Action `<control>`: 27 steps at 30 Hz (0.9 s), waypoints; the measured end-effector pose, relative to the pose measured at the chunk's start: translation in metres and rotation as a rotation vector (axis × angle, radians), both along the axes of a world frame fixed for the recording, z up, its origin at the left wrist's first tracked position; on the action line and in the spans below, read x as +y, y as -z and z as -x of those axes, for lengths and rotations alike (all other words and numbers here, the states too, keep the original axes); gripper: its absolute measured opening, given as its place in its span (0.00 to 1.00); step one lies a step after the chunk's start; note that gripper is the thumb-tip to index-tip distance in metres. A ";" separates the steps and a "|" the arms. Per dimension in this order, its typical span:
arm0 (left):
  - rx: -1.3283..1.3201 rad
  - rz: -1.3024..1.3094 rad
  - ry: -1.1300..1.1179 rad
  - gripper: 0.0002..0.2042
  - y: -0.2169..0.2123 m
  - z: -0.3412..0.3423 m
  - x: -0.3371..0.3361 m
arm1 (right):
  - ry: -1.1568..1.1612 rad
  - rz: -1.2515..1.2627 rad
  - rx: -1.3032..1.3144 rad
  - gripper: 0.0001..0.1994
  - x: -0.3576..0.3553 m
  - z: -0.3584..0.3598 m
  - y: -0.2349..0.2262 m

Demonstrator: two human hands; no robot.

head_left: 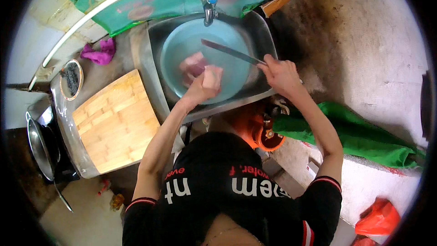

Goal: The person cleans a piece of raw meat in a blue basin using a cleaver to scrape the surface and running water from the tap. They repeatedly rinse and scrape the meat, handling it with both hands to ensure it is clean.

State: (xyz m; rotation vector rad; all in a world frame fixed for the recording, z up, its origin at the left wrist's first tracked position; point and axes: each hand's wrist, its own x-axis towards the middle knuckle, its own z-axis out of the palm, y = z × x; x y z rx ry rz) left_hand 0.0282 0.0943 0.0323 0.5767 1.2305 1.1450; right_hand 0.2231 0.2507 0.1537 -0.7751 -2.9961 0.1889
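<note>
Knife handle hidden inside the right hand (281, 77); left hand (200, 90) motion-blurred, its fingertips behind the meat. Orange rounded plastic container (271, 142) partly cut off by the sink edge. Steel counter (116, 68) at left carries a rectangular light bamboo cutting board (119, 120) and a crumpled purple cloth (101, 52). Round light-blue plastic basin (166, 41) sits in a stainless-steel sink (265, 34) under the tap (208, 16). Pale-pink raw meat (212, 76) over the basin, gripped by the left; probably one folded slab, blurry. Right grasps a long, dark-bladed metal knife (232, 51), blade across the basin, beyond the meat.
</note>
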 end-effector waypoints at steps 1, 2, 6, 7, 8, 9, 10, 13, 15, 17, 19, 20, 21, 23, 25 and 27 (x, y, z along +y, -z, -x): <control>0.029 0.012 -0.001 0.24 -0.002 -0.001 -0.001 | 0.020 -0.004 -0.016 0.12 0.002 0.002 -0.002; -0.006 -0.002 -0.009 0.24 0.002 0.003 0.000 | -0.001 0.064 0.004 0.12 -0.011 -0.004 -0.008; -0.008 -0.062 -0.040 0.23 -0.003 0.009 -0.005 | -0.124 0.132 0.014 0.12 -0.042 -0.002 -0.002; 0.027 -0.085 -0.052 0.22 -0.010 0.008 -0.006 | -0.117 0.100 0.041 0.11 -0.038 -0.002 0.001; 0.008 -0.071 -0.030 0.22 -0.011 0.007 -0.005 | -0.109 0.068 0.068 0.11 -0.030 -0.002 0.003; -0.010 -0.049 -0.010 0.23 -0.012 0.006 -0.008 | -0.102 0.044 0.097 0.11 -0.024 -0.001 0.006; -0.030 -0.032 0.013 0.23 -0.012 0.005 -0.009 | -0.056 0.016 0.062 0.11 -0.014 0.000 0.005; 0.048 -0.053 -0.013 0.25 0.008 0.004 -0.015 | -0.006 -0.010 0.026 0.11 0.000 0.009 -0.003; -0.077 -0.023 0.022 0.26 0.019 0.019 -0.009 | -0.054 0.055 0.069 0.11 -0.027 0.007 -0.016; -0.103 -0.007 0.019 0.27 0.023 0.021 -0.010 | -0.120 0.114 0.061 0.11 -0.039 0.004 -0.008; -0.017 -0.033 -0.030 0.26 0.004 0.014 -0.010 | -0.142 0.114 0.052 0.11 -0.040 0.003 -0.003; 0.009 -0.036 -0.022 0.26 -0.005 0.011 -0.010 | -0.140 0.112 0.090 0.11 -0.032 0.004 0.000; 0.035 -0.037 -0.014 0.26 -0.015 0.008 -0.009 | -0.070 0.073 0.035 0.11 -0.022 0.008 0.000; 0.090 -0.066 -0.030 0.26 -0.024 0.004 -0.011 | 0.063 0.000 -0.071 0.10 0.000 0.017 0.001; 0.136 -0.127 -0.099 0.26 -0.026 0.000 -0.013 | 0.068 0.039 0.035 0.11 0.013 0.017 0.001; -0.131 -0.252 -0.103 0.22 -0.022 0.020 -0.020 | 0.116 0.136 0.079 0.12 0.002 0.011 0.004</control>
